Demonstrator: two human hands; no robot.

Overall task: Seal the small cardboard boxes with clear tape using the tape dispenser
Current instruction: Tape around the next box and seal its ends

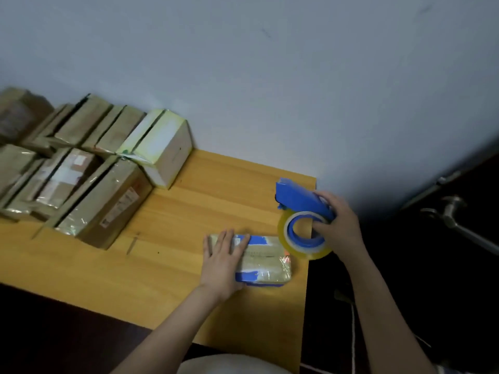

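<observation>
1. The left hand (225, 259) lies flat, fingers straight and slightly spread, pressing on top of the small cardboard box (266, 261).
2. That box sits near the desk's (189, 211) right edge, toward the front.
3. The right hand (336, 220) grips the blue tape dispenser (302, 199), fingers curled round its body, held at the desk's right edge just beyond the box.
4. More boxes (89, 174) are stacked at the desk's far left.

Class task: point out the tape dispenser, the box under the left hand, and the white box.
tape dispenser (299, 196): head view, blue top plate.
small cardboard box (267, 255): head view, taped top face.
white box (175, 155): head view, right side face.
</observation>
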